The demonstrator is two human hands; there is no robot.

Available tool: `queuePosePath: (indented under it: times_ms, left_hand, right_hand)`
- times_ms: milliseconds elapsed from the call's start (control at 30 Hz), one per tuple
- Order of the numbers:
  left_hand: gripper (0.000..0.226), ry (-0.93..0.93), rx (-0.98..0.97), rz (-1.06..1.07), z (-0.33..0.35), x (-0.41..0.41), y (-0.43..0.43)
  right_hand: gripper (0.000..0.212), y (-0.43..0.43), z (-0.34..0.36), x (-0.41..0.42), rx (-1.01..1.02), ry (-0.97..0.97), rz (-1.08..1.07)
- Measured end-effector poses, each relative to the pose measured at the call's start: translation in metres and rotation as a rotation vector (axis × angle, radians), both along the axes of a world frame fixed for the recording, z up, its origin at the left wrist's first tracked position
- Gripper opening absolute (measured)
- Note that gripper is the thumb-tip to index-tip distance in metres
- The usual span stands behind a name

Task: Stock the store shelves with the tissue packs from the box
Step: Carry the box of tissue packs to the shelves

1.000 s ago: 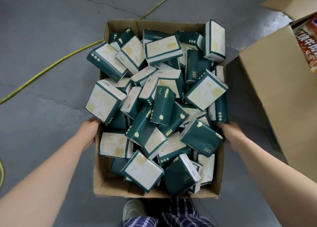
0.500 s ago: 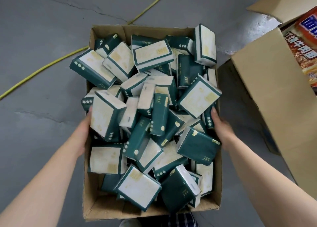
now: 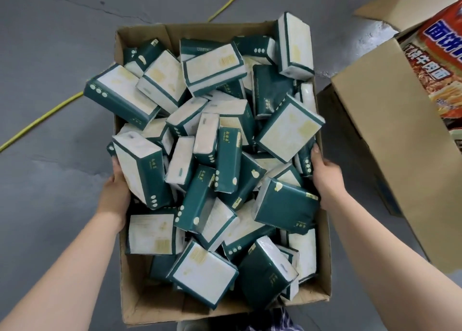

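An open cardboard box [image 3: 150, 303] is heaped with several green-and-white tissue packs [image 3: 215, 156] lying at all angles. My left hand [image 3: 113, 195] grips the box's left wall, its fingers hidden behind a tilted pack [image 3: 142, 170]. On the opposite side, my right hand [image 3: 325, 178] holds the right wall, thumb against a pack at the rim. The box appears lifted off the grey floor and fills the middle of the view. No shelf is in sight.
A larger open cardboard box [image 3: 390, 141] with red snack packaging [image 3: 445, 63] inside stands close on the right. A yellow cable [image 3: 42, 121] runs diagonally across the grey concrete floor behind the box. Plaid trousers and a shoe show at the bottom edge.
The box has come up toward the camera and looks larger. Both hands slid forward along its side walls, and the packs shifted slightly.
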State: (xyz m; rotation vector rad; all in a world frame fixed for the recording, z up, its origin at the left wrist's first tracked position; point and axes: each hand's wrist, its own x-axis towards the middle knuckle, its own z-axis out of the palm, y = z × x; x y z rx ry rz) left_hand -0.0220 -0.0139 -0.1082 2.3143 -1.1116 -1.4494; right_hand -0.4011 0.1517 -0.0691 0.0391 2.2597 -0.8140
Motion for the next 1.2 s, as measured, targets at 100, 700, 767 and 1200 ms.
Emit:
queuePosePath:
  times_ms: [100, 700, 767, 1200]
  left_hand:
    - [0.07, -0.042, -0.027, -0.036, 0.032, 0.008, 0.002]
    - [0.12, 0.108, -0.021, 0.244, 0.368, 0.088, 0.026]
    - [0.124, 0.133, -0.014, 0.245, 0.398, 0.099, 0.028]
    - [0.122, 0.389, 0.023, 0.192, 0.6, 0.137, 0.04]
  right_hand:
    - [0.052, -0.008, 0.037, 0.0, -0.007, 0.007, 0.043]
    - [0.069, -0.034, 0.334, 0.077, -0.034, -0.038, 0.121]
    - [0.074, -0.033, 0.364, 0.085, -0.047, -0.051, 0.117]
    - [0.076, -0.022, 0.572, 0.125, -0.109, -0.089, 0.127]
